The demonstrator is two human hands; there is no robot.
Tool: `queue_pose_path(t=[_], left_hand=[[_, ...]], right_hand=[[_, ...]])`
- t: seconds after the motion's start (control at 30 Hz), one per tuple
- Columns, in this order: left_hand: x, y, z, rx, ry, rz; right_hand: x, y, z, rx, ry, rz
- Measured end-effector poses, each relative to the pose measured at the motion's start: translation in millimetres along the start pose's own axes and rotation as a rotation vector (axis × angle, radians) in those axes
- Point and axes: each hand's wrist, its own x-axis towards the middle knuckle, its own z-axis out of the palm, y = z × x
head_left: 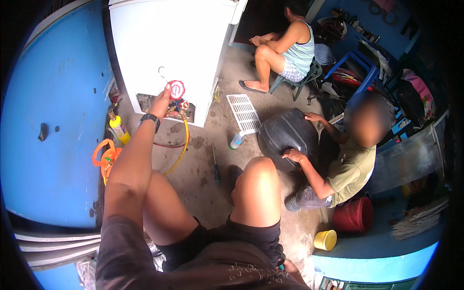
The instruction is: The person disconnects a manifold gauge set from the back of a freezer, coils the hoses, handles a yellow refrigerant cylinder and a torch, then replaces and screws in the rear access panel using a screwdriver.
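My left hand [162, 103], with a dark watch on its wrist, is closed around a red-rimmed manifold gauge [177, 90]. A metal hook stands above the gauge, and a yellow hose [185, 141] hangs from its brass fittings. Just behind is a white refrigerator-like cabinet [169, 43] with an opening low in its face, partly covered by the gauge and hand. What seems to be my right hand [291, 268] shows only in part at the lower edge, beside my hip; its fingers are hidden.
A yellow gas cylinder [118, 126] and an orange tank [109, 155] stand left. On the floor lie a screwdriver [216, 170], a bottle [237, 140] and a white grille [244, 113]. A person at right grips a black tub [290, 137]; another sits behind [295, 48].
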Motion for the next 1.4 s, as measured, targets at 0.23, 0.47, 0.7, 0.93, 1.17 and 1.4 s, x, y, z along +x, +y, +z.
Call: queue_pose_path(t=[0.23,0.47,0.7,0.93,1.17,1.4], left_hand=[[2.4,-5.5,10.1,0.062,-0.003,0.002],[-5.1,1.1,3.8,0.048,-0.037,0.027],[-16.9,5.0,-12.6,0.02,-0.02,0.03],[-25.6,2.7,-18.0,-0.003,0.046,-0.008],[-23.9,4.8,-14.8,-0.013,0.038,-0.013],[-13.3,2.4,-13.4,-0.014,-0.009,-0.023]], right_hand=[[-14.9,-46.4,44.5,0.072,-0.141,0.055],[-2.6,-69.6,33.3,-0.108,-0.344,-0.179],[8.5,-66.0,44.9,-0.2,-0.216,-0.213],[4.1,-125.7,68.1,-0.413,-0.26,-0.062],[52.8,-99.2,48.7,-0.499,-0.312,-0.171],[85.8,-139.0,111.5,-0.577,-0.19,-0.462]])
